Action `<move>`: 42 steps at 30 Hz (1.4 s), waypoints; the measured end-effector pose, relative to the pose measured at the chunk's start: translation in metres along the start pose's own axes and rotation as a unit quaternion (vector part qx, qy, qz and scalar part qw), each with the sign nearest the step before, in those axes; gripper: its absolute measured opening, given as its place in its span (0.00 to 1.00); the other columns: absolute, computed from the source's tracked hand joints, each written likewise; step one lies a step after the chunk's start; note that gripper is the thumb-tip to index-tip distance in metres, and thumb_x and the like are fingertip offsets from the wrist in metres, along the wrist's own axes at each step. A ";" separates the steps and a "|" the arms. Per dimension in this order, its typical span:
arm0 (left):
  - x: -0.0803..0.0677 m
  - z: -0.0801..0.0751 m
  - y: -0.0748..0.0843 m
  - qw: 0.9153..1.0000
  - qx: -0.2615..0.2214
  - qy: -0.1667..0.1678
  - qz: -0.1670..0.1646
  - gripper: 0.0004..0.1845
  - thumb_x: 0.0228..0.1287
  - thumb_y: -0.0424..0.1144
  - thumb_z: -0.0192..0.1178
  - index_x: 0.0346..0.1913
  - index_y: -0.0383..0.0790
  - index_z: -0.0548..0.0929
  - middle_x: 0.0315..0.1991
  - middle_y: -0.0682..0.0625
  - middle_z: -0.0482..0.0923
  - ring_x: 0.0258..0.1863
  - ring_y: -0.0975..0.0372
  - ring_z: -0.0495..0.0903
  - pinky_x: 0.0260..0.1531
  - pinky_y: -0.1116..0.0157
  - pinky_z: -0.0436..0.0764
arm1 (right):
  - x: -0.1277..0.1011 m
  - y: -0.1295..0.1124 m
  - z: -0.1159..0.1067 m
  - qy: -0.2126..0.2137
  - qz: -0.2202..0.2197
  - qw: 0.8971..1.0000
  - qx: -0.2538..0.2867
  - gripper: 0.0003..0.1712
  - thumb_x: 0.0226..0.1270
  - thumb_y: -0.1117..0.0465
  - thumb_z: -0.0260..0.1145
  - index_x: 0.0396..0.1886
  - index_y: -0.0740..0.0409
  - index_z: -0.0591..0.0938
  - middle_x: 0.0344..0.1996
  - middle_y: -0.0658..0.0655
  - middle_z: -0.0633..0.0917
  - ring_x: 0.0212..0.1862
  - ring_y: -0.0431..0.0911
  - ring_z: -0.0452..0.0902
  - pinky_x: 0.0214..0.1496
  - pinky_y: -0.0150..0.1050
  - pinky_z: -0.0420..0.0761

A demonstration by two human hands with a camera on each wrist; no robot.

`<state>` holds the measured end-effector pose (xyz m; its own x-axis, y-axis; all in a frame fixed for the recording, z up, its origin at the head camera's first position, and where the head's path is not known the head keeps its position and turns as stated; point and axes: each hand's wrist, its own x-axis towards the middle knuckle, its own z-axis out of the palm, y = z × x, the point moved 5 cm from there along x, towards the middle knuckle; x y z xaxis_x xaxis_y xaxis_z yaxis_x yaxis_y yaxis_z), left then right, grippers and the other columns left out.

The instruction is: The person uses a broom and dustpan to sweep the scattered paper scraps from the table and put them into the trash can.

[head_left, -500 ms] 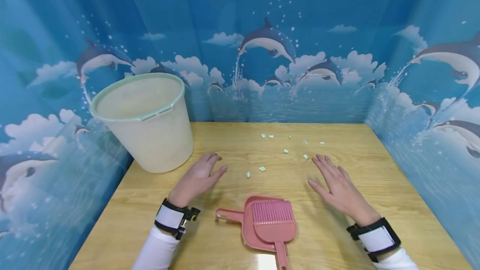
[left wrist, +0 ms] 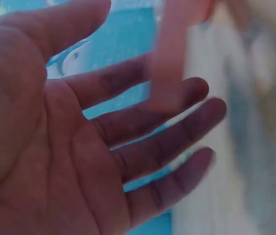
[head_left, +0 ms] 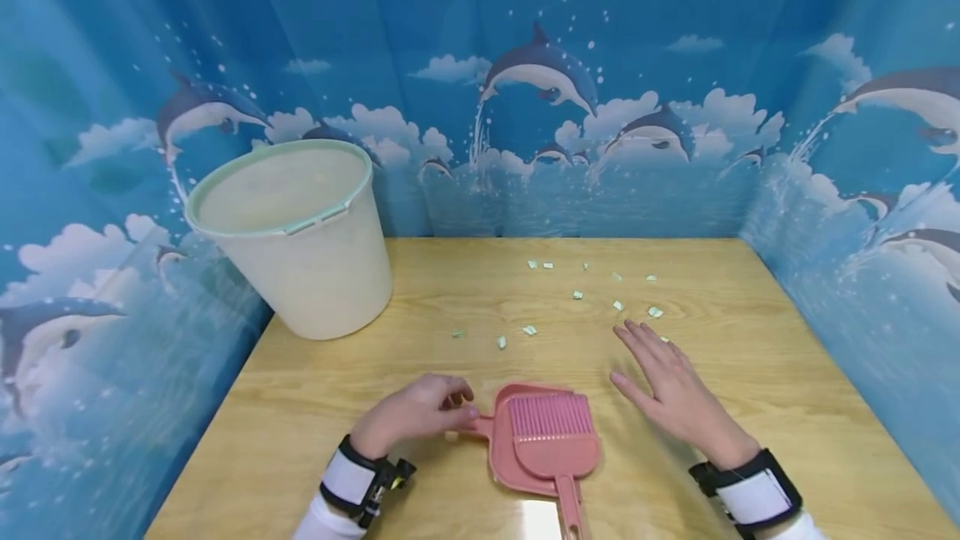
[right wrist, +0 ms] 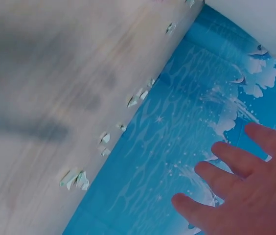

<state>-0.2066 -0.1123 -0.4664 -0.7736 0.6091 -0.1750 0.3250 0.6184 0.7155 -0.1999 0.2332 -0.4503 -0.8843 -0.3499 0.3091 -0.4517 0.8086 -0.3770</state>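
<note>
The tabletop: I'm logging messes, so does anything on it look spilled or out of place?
Yes: small pale-green scraps lie scattered across the tabletop, beyond the pink dustpan and brush, in no order, like litter.

Room lies right of the dustpan [head_left: 502,444]; bucket [head_left: 322,273] blocks left.

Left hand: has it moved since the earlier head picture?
Yes. Judged against the bucket, the left hand has moved down the view and rightward, to the dustpan handle.
</note>
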 end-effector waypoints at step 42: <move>0.015 0.033 -0.009 0.995 0.091 0.028 0.008 0.12 0.75 0.47 0.60 0.33 0.52 0.89 0.22 0.65 0.74 0.22 0.74 0.70 0.25 0.71 0.73 | -0.063 -0.111 0.056 0.009 -0.406 0.908 -0.103 0.17 0.52 0.55 0.73 0.43 0.42 0.81 0.32 0.39 0.76 0.32 0.32 0.71 0.35 0.27 0.70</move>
<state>-0.2036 -0.0920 -0.4972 -0.7950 0.5940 -0.1228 0.4267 0.6915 0.5829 -0.1009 0.1384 -0.4770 -0.2669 -0.8642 0.4265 -0.9206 0.3595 0.1526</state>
